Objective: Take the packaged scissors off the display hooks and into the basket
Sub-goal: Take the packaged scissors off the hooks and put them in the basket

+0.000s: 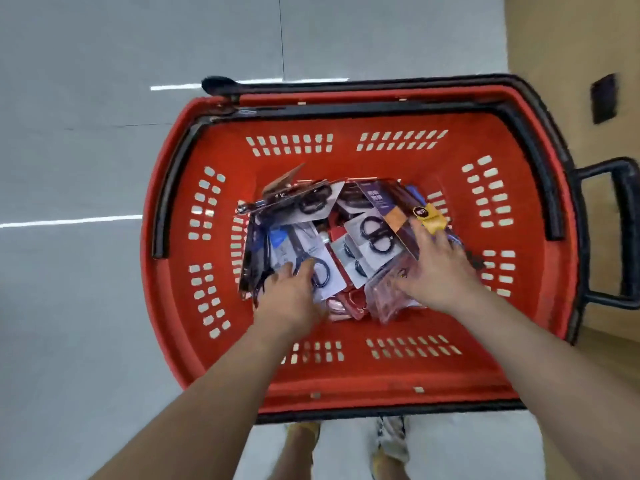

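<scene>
1. Packaged scissors (372, 237) lie in a loose heap on the floor of the red basket (346, 372), cards overlapping at all angles, so this batch is already off the hooks and down where it belongs.

2. The clearest card, white with black-handled scissors, sits mid-heap between the two hands; its long axis runs from the near left to the far right, handles toward the far side.

3. A second white card (304, 258) lies to the left, its long axis running roughly toward the person, with the handle loops at the near end, right under the fingertips of the left hand.

4. The left hand (294, 292) rests palm down on that near end, fingers together and slightly curled; I cannot tell whether it grips the card or only presses on it.

5. The right hand (440, 275) is flat with fingers fanned out, lying on a clear-fronted pack (388, 299) at the right of the heap, fingertips near a yellow-tagged pack (431, 218). It looks like pressing or releasing, not pinching.

6. Both hands are inside the basket, each nearest its own side of the heap. No display hooks are in view, so the next reach probably means lifting both hands up and out over the rim.

7. The basket stands on a pale tiled floor (86, 271), its black handles (620, 233) folded outward; the person's shoes (391, 441) show just below the near rim.
</scene>
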The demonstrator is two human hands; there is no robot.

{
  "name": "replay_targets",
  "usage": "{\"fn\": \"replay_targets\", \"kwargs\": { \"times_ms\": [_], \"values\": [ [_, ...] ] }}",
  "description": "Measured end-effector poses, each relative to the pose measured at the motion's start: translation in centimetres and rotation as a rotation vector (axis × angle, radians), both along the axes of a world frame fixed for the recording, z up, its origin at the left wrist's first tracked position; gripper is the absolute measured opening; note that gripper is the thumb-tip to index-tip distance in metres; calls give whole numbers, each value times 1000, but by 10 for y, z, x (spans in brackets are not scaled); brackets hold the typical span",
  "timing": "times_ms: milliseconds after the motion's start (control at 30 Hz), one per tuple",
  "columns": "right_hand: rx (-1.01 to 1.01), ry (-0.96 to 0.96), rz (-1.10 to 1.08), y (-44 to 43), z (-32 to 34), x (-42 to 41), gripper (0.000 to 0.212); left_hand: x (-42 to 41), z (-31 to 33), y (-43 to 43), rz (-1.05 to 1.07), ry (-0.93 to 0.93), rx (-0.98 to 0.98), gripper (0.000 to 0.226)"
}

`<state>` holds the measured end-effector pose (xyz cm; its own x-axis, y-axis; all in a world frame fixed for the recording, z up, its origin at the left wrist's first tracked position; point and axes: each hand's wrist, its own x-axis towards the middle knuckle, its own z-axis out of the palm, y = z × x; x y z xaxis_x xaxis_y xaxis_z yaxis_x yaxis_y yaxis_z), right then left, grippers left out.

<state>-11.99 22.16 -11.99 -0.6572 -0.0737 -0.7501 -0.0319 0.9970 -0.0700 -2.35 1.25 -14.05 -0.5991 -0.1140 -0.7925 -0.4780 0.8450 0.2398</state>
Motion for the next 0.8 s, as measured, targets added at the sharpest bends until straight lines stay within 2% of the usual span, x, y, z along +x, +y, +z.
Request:
{"fn": "replay_targets", "kwargs": {
  "times_ms": [133, 267, 333, 433, 533, 633, 700, 800],
  "values": [
    [93, -73, -40, -19, -18, -17, 113, -5, -35, 8, -91, -96, -60, 93],
    [20, -120, -46, -31, -20, -19, 102, 3, -39, 2, -190, 23, -154, 98],
    [-89, -78, -116, -31, -14, -17, 90, 9, -33, -15, -79, 119, -138, 94],
    [-239, -81, -273, -35, 1, -8, 79, 12, -27, -39, 220, 217, -26, 85],
    [-251, -114, -369, -42, 6, 10, 77, 7, -29, -30, 282, 2, 60, 95],
    [-178, -85, -368, -44, -4, 17, 71, -3, -46, -7, 282, -194, -13, 117],
    [-206, -44, -432, -44, -10, 14, 65, -5, -50, 3, 219, -196, -85, 115],
    [-255, -10, -544, -41, -19, 15, 88, 2, -42, 1, 160, -65, -149, 98]
  ]
}}
